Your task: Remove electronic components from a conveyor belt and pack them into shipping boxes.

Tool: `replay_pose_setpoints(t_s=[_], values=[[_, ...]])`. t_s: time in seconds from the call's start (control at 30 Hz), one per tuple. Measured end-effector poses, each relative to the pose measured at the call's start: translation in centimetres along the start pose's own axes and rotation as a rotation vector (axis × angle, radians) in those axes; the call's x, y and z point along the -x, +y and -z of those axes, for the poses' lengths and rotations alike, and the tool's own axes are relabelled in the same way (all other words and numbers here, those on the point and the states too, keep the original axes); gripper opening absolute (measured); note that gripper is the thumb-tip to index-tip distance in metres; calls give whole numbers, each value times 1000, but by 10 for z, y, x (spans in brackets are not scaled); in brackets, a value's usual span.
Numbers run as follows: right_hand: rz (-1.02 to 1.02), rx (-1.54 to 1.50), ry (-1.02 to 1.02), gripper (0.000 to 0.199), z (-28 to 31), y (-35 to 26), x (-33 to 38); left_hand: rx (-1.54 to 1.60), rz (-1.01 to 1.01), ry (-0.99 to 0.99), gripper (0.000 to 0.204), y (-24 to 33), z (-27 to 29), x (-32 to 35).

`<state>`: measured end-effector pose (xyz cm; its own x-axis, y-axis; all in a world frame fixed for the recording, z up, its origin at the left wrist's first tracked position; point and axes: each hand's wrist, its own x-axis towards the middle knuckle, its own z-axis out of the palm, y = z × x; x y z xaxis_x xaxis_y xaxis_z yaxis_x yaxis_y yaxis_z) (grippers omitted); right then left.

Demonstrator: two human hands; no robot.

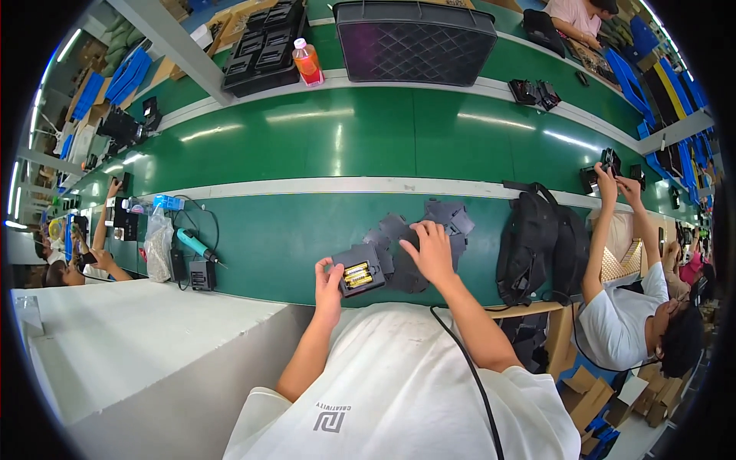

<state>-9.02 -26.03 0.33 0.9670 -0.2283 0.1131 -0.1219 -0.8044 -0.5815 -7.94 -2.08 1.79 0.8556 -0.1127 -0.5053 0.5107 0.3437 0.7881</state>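
Note:
My left hand grips a dark grey plastic device by its left side. Its battery compartment faces up, uncovered, with yellow-gold batteries lying inside. To the right, a loose heap of thin dark grey plastic covers lies on the green bench. Over the heap is my right hand, its thumb and fingers apart and the fingertips at the pieces. Whether a piece is touched under the fingers is hard to make out.
A teal electric screwdriver, a clear plastic bag and a black power adapter are to the left. On the right lies a black backpack, with a co-worker beyond it. Across the green conveyor stands a black crate.

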Motion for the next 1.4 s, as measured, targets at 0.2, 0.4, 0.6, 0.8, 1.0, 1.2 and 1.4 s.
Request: replay_pose_setpoints(t_s=[0.2, 0.4, 0.6, 0.8, 1.0, 1.2, 1.4], values=[[149, 376, -112, 28, -21, 25, -14, 1, -3, -85, 35, 31, -23, 8], [153, 432, -7, 19, -32, 30, -17, -31, -26, -139, 27, 24, -28, -3], [12, -108, 134, 9, 59, -23, -14, 149, -1, -243, 23, 25, -43, -13], [-182, -589, 25, 14, 109, -61, 19, -42, -10, -323, 17, 17, -70, -13], [-449, -758, -28, 16, 111, -56, 30, -257, -25, -470, 14, 2, -80, -18], [-506, -706, 5, 17, 120, -52, 42, -293, 58, -552, 21, 14, -108, 1], [-241, -521, 226, 15, 114, -38, 63, -438, -132, -692, 40, -3, -122, 7]])
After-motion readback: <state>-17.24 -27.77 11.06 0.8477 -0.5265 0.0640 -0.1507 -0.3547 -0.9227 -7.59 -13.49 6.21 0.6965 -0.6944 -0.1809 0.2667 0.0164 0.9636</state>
